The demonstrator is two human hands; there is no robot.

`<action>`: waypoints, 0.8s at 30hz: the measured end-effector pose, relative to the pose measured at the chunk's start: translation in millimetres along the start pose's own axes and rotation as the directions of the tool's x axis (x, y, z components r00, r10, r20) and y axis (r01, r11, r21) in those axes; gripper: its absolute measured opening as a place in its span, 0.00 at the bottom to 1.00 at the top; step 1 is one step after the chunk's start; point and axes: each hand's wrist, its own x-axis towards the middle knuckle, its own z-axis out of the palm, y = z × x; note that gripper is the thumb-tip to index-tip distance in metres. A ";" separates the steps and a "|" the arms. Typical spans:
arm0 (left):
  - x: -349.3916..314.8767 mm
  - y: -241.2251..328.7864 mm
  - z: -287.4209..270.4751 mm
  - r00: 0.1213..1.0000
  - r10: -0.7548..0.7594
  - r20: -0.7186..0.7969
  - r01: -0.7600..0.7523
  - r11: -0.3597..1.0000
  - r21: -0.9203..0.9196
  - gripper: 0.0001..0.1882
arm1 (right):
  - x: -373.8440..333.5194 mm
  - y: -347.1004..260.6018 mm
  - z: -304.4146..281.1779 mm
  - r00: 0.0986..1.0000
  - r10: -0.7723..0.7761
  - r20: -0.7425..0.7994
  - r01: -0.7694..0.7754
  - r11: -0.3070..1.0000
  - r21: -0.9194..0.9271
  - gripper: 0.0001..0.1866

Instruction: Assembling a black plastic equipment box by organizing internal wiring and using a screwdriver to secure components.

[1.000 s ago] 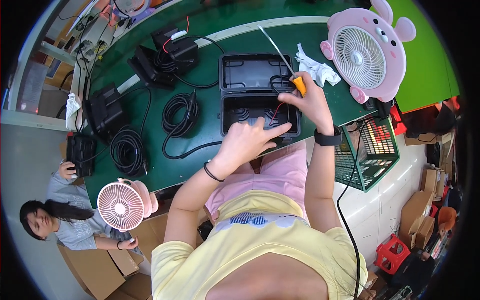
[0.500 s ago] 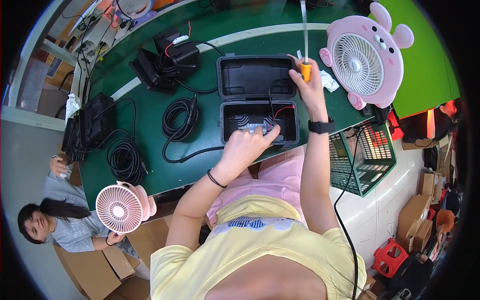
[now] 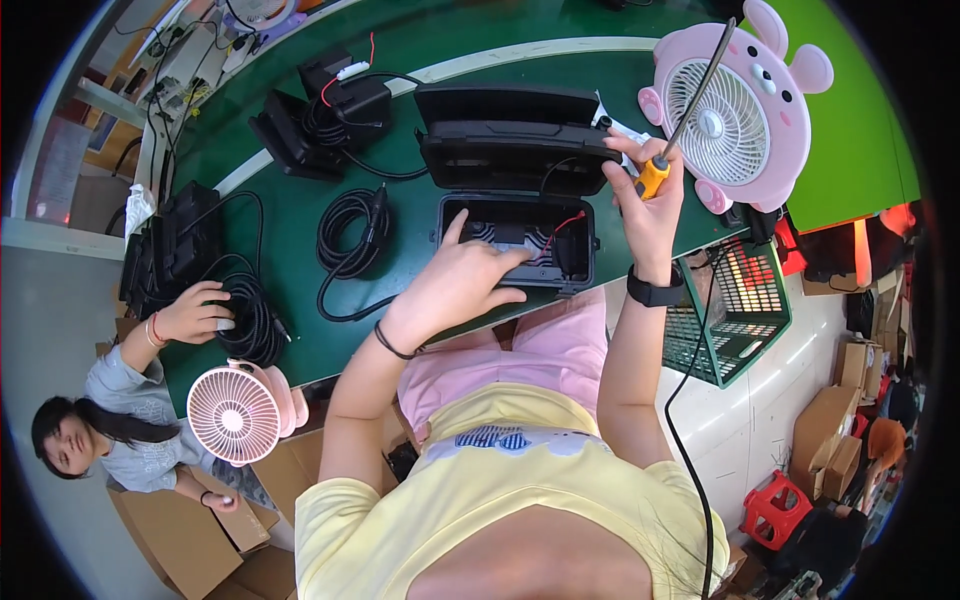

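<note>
Clasping the screwdriver [image 3: 653, 177], the right hand [image 3: 648, 205] touches the tilted lid [image 3: 520, 150], while the left hand [image 3: 460, 280], loosely spread, reaches over the box [image 3: 589, 245] beside the table's [image 3: 300, 215] near edge, bare green separating box from coil [image 3: 374, 240].

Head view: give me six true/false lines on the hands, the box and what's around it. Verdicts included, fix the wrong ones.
1. The right hand holds a yellow-handled metal screwdriver. True.
2. The left hand has its fingers in the black rectangular plastic box. True.
3. The box is shut. False: its black lid is raised.
4. A pink animal-shaped fan is to the right of the box. True.
5. The screwdriver's tip is inside the box. False: it points away from the box.
6. No wire shows in the box. False: a thin red wire does.
</note>
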 end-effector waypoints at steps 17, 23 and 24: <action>-17.3 -3.5 30.6 0.755 0.002 -0.656 0.054 0.996 0.066 0.26 | -31.4 -17.3 8.2 0.998 0.010 -0.059 -0.009 1.000 0.017 0.16; -27.2 -4.6 64.1 0.483 -0.347 -0.804 -0.026 0.912 -0.409 0.41 | -42.8 -13.3 7.5 0.998 -0.060 -0.032 0.059 0.998 -0.028 0.15; -29.4 -3.9 68.7 0.474 -0.373 -0.798 0.008 0.908 -0.419 0.44 | -43.5 -12.5 8.1 0.998 -0.058 -0.029 0.057 0.998 -0.026 0.15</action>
